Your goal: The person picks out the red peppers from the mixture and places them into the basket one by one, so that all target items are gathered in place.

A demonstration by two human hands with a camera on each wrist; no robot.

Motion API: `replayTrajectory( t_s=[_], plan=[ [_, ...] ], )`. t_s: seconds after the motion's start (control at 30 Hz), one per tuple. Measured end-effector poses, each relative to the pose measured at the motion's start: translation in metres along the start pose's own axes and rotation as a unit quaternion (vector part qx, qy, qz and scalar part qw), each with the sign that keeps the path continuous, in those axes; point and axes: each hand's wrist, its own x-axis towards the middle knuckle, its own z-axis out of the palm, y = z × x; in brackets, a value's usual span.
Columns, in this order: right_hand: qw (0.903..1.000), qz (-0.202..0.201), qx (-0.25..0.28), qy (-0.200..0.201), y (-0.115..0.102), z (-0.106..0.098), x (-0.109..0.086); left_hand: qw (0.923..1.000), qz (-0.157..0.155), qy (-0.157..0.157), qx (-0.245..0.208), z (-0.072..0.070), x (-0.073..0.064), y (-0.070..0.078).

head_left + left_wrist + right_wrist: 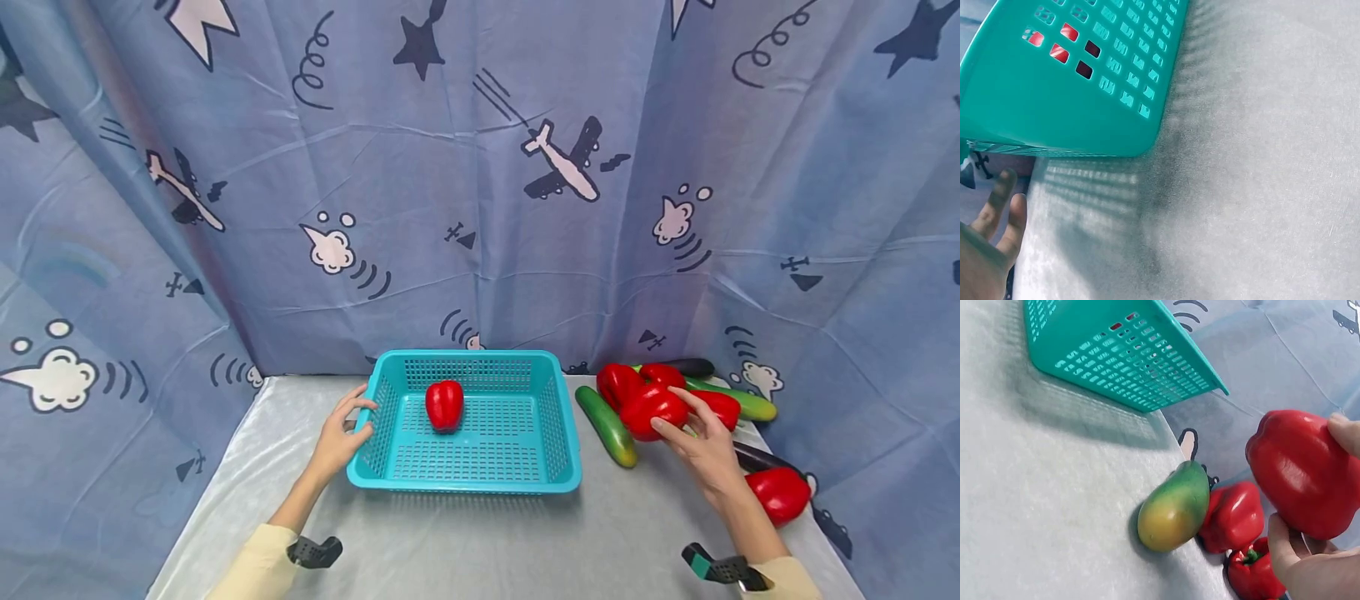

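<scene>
My right hand (708,458) grips a red bell pepper (654,412) between thumb and fingers, lifted off the table in the right wrist view, where the pepper (1304,475) fills the right side. My left hand (339,437) is at the left rim of a turquoise plastic basket (465,486), its fingers spread loosely; whether they touch the rim is hard to tell. Inside the basket, left of its middle, lies another red bell pepper (445,406). Beside the held pepper, a green cucumber (607,427) with a yellowish end lies on the table.
More red bell peppers (619,385) cluster behind the held one. A yellow-green cucumber (750,406) and a dark eggplant (693,367) lie at the back right. Another bell pepper (780,495) sits by my right forearm. A patterned blue curtain (480,208) hangs behind the table (465,550).
</scene>
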Motion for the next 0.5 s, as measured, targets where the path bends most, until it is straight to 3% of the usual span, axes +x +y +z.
replayTrajectory(
  t_s=[0.3,0.5],
  plan=[
    [0.9983,-0.028,0.036,-0.037,-0.006,0.018,0.008,1.0000,0.000,-0.002,0.004,-0.001,0.001,0.001],
    [0.9981,-0.044,-0.032,-0.028,-0.012,0.028,0.013,1.0000,-0.006,-0.002,0.004,0.000,0.001,-0.001]
  ],
)
